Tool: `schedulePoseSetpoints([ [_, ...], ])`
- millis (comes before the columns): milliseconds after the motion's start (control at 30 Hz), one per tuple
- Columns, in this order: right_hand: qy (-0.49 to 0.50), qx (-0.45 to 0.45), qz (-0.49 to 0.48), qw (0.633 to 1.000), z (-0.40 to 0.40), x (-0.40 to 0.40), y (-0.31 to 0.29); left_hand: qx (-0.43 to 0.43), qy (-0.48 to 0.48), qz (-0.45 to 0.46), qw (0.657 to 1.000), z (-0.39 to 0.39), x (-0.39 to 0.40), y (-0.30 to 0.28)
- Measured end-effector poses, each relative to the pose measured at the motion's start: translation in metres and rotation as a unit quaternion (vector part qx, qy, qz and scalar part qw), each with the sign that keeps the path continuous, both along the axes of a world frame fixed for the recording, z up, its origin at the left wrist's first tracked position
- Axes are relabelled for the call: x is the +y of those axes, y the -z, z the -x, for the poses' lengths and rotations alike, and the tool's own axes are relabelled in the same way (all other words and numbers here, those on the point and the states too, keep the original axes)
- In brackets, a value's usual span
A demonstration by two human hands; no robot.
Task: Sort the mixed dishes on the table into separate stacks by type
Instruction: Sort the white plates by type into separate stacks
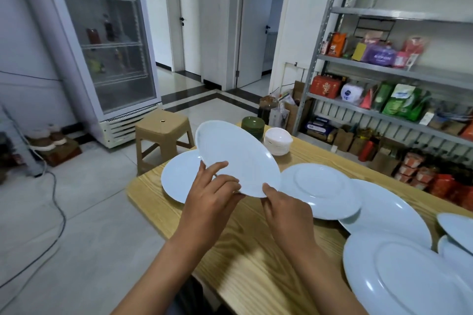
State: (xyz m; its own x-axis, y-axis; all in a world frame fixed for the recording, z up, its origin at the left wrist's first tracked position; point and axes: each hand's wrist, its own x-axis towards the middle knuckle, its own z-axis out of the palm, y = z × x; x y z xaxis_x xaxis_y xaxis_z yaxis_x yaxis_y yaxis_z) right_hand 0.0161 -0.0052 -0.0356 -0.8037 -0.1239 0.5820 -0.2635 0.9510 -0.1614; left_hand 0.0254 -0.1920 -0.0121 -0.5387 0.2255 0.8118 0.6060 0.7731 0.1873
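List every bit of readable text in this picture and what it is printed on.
"EOFOM", roughly, blurred: purple pack on the shelf.
Orange bag, red box, green bags: print too blurred to read.
Held plate, left hand, right hand, other dishes: no text.

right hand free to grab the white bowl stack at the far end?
Probably not as things stand: the right hand is pinching the raised plate together with the left hand, and that plate sits between it and the white bowl stack.
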Motion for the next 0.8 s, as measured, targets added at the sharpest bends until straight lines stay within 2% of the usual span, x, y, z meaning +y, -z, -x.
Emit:
schedulePoseSetpoints([
  [133,-0.005,-0.063,0.138,0.988,-0.001,-0.01,0.004,-0.067,-0.013,-0.087,0.994,0.003,-0.017,0.019],
  [267,0.052,-0.133,0.297,0.944,-0.006,-0.012,0.021,-0.091,-0.04,-0.123,0.987,0.0,-0.027,0.038],
  [400,0.119,-0.159,0.471,0.86,-0.015,-0.019,0.037,-0.13,-0.08,-0.159,0.975,0.0,-0.035,0.05],
  [533,0.175,-0.177,0.523,0.815,-0.018,-0.015,0.041,-0.165,-0.089,-0.19,0.964,0.0,-0.034,0.061],
  [633,0.178,-0.203,0.624,0.734,-0.019,-0.006,0.044,-0.189,-0.099,-0.221,0.951,0.0,-0.033,0.067],
  [800,0.148,-0.209,0.738,0.624,-0.014,0.009,0.041,-0.232,-0.102,-0.219,0.942,-0.003,-0.03,0.075],
])
